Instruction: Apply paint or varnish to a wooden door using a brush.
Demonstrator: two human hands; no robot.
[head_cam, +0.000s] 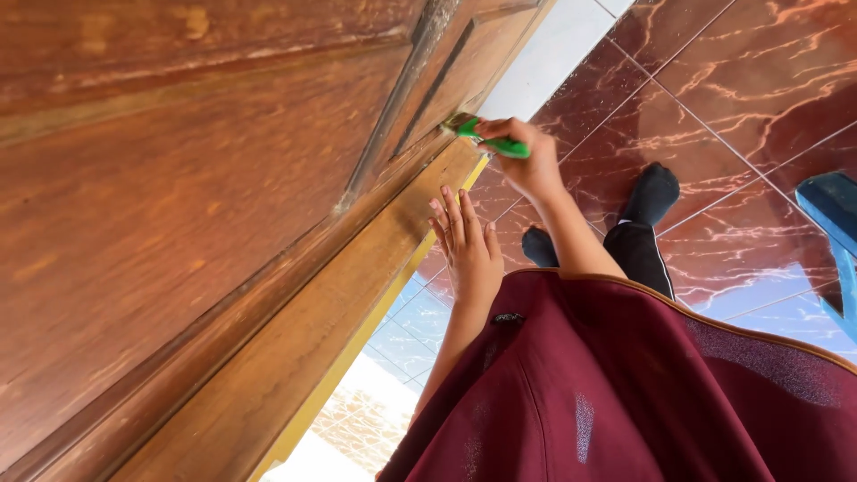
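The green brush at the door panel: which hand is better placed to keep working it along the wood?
Probably the right hand: it grips the green brush against the wooden door. The left hand rests flat, empty.

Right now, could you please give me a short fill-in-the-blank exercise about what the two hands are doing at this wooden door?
1. The right hand grips a brush whose handle is ____ in colour.
2. The left hand rests flat against the door's ____ edge, fingers spread.
3. The floor tiles are dark ____ with pale veins.

Missing words: green; wooden; red
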